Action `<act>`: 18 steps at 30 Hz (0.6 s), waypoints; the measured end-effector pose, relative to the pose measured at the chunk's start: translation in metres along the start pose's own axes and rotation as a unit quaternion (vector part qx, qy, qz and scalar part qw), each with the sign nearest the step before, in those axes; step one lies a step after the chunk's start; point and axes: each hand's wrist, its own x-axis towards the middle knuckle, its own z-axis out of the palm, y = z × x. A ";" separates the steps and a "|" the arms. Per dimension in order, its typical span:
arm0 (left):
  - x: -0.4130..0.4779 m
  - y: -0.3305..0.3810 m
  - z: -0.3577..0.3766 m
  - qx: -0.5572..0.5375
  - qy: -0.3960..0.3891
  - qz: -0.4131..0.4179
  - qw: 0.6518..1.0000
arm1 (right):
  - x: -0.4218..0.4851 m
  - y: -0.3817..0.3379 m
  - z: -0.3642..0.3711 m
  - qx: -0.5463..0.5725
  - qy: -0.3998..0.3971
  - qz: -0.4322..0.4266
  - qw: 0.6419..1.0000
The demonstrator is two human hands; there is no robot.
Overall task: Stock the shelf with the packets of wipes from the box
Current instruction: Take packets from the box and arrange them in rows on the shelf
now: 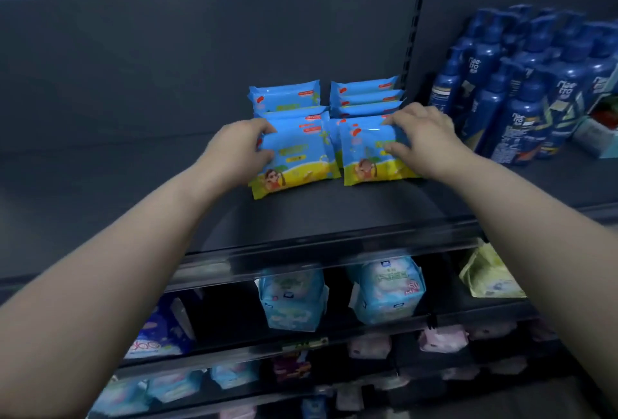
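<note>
On the dark shelf [334, 211], centre of the frame, two rows of packets [366, 94] sit at the back. The left hand [240, 147] grips the left packet [297, 157] and the right hand [421, 137] the right packet [368, 154], fingers curled round the outer edges. It seems best to push both squarely against their rows, fronts level

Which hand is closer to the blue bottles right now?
Right. The right hand grips the right wipes packet, just left of the blue bottles. The left hand grips the left wipes packet, farther left of them.
</note>
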 end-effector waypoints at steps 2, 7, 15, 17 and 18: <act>0.002 -0.003 0.008 0.023 0.001 0.000 1.000 | -0.001 -0.003 0.008 -0.004 0.022 0.002 1.000; -0.006 0.004 0.018 0.084 -0.033 0.002 0.996 | -0.012 -0.011 0.016 -0.045 0.063 -0.016 0.997; -0.025 0.044 0.039 0.132 0.038 0.074 0.988 | -0.046 -0.006 0.002 -0.033 -0.003 -0.021 0.999; -0.031 0.064 0.046 0.104 0.051 0.108 0.987 | -0.060 0.000 -0.007 -0.025 0.007 -0.020 0.999; -0.034 0.075 0.050 0.091 0.058 0.130 0.986 | -0.069 0.005 -0.013 -0.022 0.016 -0.019 0.999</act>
